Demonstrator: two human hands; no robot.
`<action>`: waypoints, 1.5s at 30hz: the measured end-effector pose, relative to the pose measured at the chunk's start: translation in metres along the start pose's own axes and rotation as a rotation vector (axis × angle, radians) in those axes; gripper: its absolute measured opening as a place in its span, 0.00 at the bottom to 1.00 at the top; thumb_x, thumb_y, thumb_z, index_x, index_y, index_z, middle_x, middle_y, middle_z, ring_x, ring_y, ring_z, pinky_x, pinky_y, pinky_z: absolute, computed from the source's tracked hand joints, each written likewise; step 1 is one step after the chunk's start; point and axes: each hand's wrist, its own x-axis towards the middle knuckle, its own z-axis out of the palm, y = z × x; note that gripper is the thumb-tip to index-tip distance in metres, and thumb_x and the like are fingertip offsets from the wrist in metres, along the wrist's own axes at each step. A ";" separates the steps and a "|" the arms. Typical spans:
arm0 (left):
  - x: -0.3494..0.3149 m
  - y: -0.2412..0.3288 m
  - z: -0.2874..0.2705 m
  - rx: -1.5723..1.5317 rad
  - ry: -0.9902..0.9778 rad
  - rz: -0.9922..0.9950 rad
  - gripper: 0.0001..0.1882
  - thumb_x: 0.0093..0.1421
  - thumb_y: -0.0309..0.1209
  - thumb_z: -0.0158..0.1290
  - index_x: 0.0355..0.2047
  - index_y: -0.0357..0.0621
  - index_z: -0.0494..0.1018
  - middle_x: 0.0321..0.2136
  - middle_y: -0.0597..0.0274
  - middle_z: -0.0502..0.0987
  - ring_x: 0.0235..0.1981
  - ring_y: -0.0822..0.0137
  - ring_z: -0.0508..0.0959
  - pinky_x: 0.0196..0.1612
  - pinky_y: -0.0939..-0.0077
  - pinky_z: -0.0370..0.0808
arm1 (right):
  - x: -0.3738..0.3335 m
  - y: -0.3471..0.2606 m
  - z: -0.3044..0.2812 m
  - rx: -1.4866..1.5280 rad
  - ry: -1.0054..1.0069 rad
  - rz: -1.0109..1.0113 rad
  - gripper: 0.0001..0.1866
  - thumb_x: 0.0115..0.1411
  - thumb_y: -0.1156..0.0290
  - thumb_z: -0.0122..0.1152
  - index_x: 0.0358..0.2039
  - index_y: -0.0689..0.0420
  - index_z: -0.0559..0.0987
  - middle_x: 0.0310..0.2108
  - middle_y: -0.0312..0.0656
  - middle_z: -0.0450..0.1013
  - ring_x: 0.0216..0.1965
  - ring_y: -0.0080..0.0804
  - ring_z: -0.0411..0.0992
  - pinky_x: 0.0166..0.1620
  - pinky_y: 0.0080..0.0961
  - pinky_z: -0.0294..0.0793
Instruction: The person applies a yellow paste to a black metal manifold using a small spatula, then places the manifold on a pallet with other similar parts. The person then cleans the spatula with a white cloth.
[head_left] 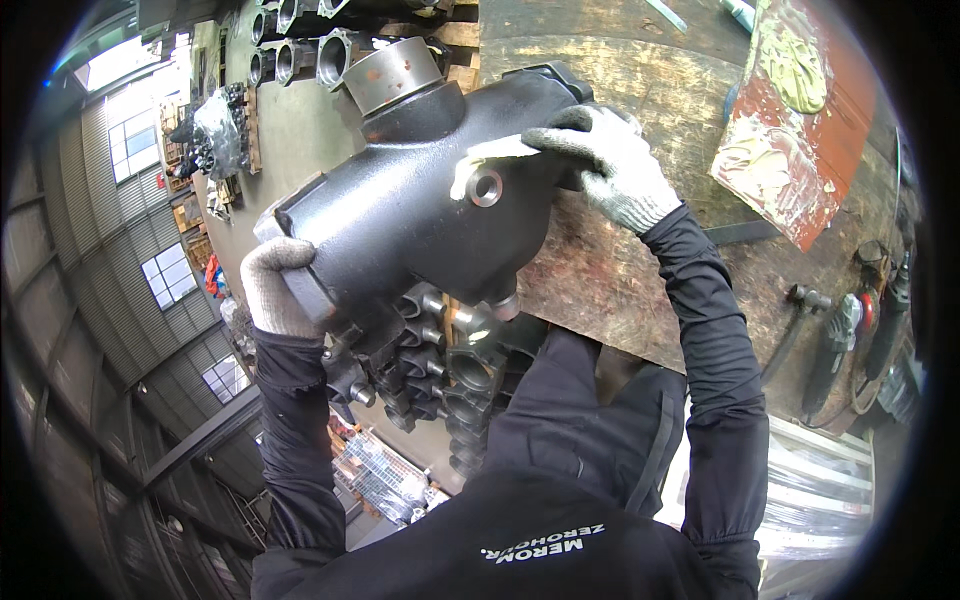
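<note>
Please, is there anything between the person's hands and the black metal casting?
Nothing visible blocks the gloved left hand, which grips one end of the black casting. A pale, putty-like smear on the casting reaches the gloved right hand; I cannot tell if it continues beneath.

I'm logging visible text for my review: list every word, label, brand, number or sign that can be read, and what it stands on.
Black top: two lines of white capital lettering; wording withheld, not copied here.
Black metal casting: no lettering that I can make out.
Power tool at the right: any marking is too small to read.
</note>
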 end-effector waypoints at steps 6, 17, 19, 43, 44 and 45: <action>0.030 0.012 -0.014 -0.003 0.103 -0.013 0.27 0.42 0.23 0.50 0.47 0.29 0.69 0.35 0.50 0.76 0.31 0.55 0.82 0.37 0.61 0.86 | 0.023 0.007 0.008 -0.046 0.075 -0.064 0.33 0.53 0.81 0.55 0.59 0.38 0.77 0.52 0.39 0.74 0.55 0.42 0.71 0.61 0.45 0.63; 0.042 0.017 -0.021 0.027 0.161 0.004 0.14 0.43 0.24 0.51 0.33 0.32 0.73 0.29 0.53 0.77 0.25 0.58 0.81 0.32 0.67 0.85 | 0.025 -0.007 0.013 -0.008 0.135 0.076 0.18 0.64 0.72 0.54 0.54 0.48 0.77 0.47 0.44 0.79 0.47 0.46 0.78 0.51 0.40 0.76; 0.041 0.016 -0.020 0.029 0.215 -0.040 0.16 0.43 0.24 0.51 0.34 0.33 0.73 0.28 0.54 0.76 0.25 0.59 0.81 0.31 0.68 0.85 | 0.018 -0.017 0.013 0.076 0.112 0.166 0.14 0.66 0.69 0.54 0.52 0.50 0.78 0.45 0.46 0.79 0.46 0.49 0.79 0.48 0.39 0.79; 0.048 0.015 -0.040 0.001 0.098 -0.094 0.13 0.44 0.24 0.50 0.32 0.34 0.72 0.28 0.55 0.76 0.29 0.58 0.79 0.40 0.68 0.81 | 0.038 -0.002 0.024 0.084 0.056 0.030 0.16 0.62 0.74 0.57 0.51 0.51 0.77 0.46 0.48 0.76 0.46 0.51 0.76 0.50 0.40 0.76; 0.047 0.015 -0.041 0.014 0.099 -0.103 0.12 0.45 0.24 0.50 0.32 0.34 0.72 0.28 0.56 0.76 0.28 0.58 0.79 0.40 0.68 0.81 | 0.040 -0.001 0.024 0.074 0.053 0.018 0.17 0.61 0.75 0.57 0.51 0.51 0.77 0.47 0.48 0.76 0.46 0.51 0.76 0.50 0.40 0.76; 0.048 0.016 -0.042 0.019 0.101 -0.099 0.12 0.44 0.24 0.51 0.32 0.34 0.72 0.28 0.56 0.76 0.28 0.58 0.79 0.40 0.68 0.81 | 0.042 0.001 0.023 0.057 0.056 -0.006 0.18 0.60 0.76 0.58 0.51 0.51 0.77 0.47 0.49 0.76 0.46 0.52 0.76 0.50 0.41 0.76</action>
